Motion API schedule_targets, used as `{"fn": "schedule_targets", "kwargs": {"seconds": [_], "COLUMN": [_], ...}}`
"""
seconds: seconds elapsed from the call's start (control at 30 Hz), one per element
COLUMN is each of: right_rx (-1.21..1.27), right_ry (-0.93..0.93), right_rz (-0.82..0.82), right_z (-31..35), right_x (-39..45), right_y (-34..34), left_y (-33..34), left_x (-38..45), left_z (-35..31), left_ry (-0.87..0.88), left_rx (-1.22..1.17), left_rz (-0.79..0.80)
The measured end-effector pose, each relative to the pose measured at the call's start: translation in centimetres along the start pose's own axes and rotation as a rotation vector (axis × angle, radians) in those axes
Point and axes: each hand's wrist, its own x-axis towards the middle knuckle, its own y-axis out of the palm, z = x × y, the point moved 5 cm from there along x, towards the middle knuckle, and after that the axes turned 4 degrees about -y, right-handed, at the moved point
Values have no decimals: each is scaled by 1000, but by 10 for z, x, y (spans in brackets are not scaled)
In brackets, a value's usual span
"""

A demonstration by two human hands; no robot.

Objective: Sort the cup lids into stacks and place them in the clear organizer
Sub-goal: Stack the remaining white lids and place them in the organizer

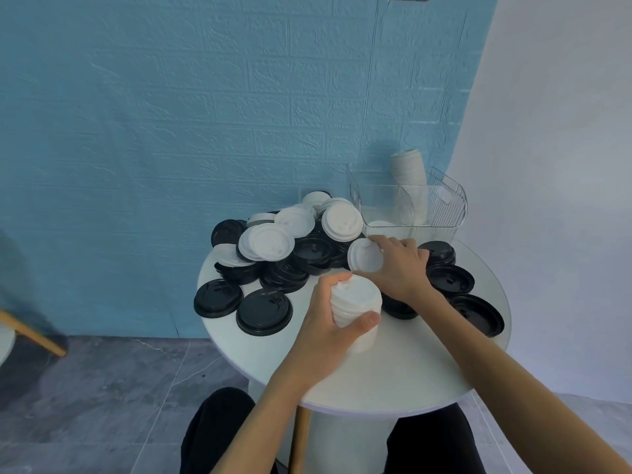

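While the left hand point(328, 323) grips a white lid stack point(357, 311), the right hand point(398, 265) pinches one white lid point(364, 256).

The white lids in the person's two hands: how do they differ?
The left hand grips a stack of white lids, several nested together, while the right hand holds a single white lid. The stack stands roughly upright over the round table; the single lid is tilted on edge, its face turned toward the camera. The single lid is beside the clear organizer; the stack is nearer the person. Both are white and round.
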Motion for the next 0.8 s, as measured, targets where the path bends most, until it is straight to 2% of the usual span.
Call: {"fn": "schedule_targets", "kwargs": {"seconds": [0.07,0.13,0.2,0.23,0.37,0.47,0.67,0.8], "right_rx": [126,405,666,713,595,558,643,582], "right_ry": [1,-17,-41,-66,-272,-331,-316,-325], "right_rz": [-45,-68,-41,0,257,358,334,317], "right_z": [-1,1,8,13,39,51,55,60], "right_x": [-2,-7,-15,-20,-49,-65,-68,-64], "right_y": [-11,-28,-42,-47,-43,-22,-15,-18], "left_y": [0,0,0,0,-1,-1,1,3], "left_x": [0,0,1,1,1,3,5,4], "left_z": [0,-1,-3,-3,-3,0,2,1], "left_ry": [1,3,9,10,9,36,64,64], "left_rx": [-2,-4,-6,-13,-66,-50,-23,-27], "left_rz": [2,-1,-15,-24,-42,-47,-35,-17]}}
